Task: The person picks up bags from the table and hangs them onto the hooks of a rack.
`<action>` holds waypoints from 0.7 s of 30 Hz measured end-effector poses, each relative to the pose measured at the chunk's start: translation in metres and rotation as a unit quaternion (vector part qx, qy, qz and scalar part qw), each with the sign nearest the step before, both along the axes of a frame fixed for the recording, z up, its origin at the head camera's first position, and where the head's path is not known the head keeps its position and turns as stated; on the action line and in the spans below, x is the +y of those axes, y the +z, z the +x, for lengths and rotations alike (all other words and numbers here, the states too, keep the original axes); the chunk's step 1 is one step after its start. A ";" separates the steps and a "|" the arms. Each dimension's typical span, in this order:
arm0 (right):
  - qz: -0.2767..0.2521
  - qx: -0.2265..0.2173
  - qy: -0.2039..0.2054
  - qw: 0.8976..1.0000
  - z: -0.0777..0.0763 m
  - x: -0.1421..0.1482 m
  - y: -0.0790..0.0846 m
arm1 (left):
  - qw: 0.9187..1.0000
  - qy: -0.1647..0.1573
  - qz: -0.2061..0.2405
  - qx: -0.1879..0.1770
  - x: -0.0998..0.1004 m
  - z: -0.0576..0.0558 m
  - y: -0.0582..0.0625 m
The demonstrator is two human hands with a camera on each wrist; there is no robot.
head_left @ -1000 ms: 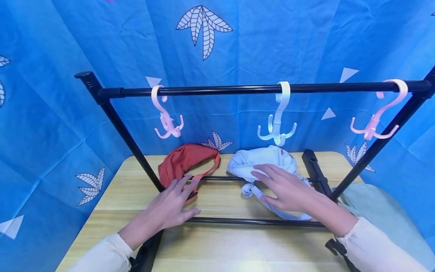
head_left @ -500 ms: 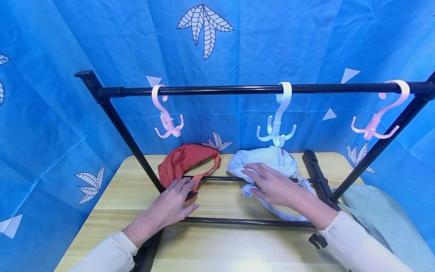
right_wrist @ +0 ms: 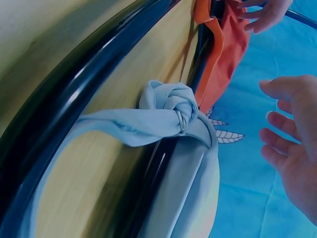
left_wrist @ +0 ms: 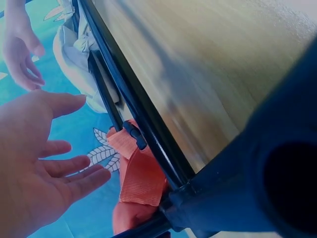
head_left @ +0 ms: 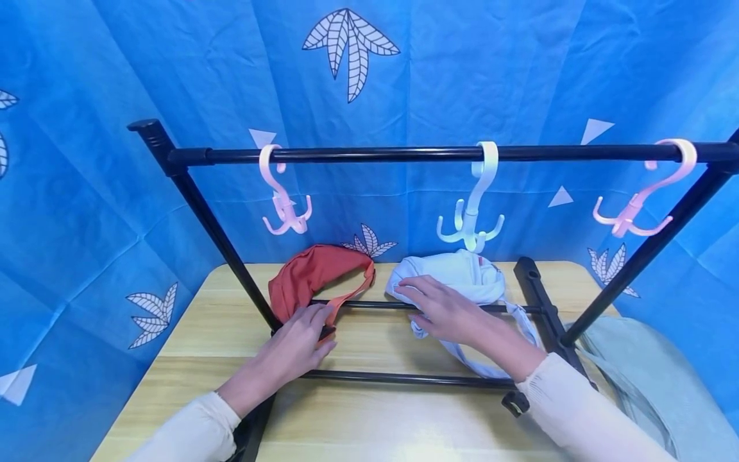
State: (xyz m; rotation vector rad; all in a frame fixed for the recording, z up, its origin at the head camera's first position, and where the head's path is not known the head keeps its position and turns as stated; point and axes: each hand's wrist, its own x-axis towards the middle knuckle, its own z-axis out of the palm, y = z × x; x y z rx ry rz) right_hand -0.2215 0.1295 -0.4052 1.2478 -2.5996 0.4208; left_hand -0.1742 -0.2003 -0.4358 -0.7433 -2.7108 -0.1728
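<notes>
Arms point(head_left: 568, 401) outstretched; left grip point(head_left: 296, 341), right grip point(head_left: 443, 309) near red bag point(head_left: 312, 266), pale-blue bag point(head_left: 447, 266).

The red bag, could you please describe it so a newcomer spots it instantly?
A black rack stands on the wooden table. At its left end, beyond the left hand, lies the red bag, its colour unlike the pale blue bag beside it.

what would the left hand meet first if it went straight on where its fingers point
Probably the orange strap of the red bag, though its depth from the left hand is unclear.
</notes>
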 end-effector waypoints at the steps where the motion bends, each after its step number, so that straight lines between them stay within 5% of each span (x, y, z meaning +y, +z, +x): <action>1: -0.006 0.002 0.005 1.000 -0.001 -0.002 -0.001 | 1.000 0.003 0.002 0.000 0.000 0.000 -0.001; 10: -0.026 0.062 0.027 0.997 -0.015 -0.019 -0.004 | 0.999 0.016 0.028 -0.005 0.007 -0.004 -0.004; 21: -0.003 0.054 0.022 0.998 -0.026 -0.039 -0.012 | 0.998 0.047 0.033 -0.037 0.011 -0.009 -0.012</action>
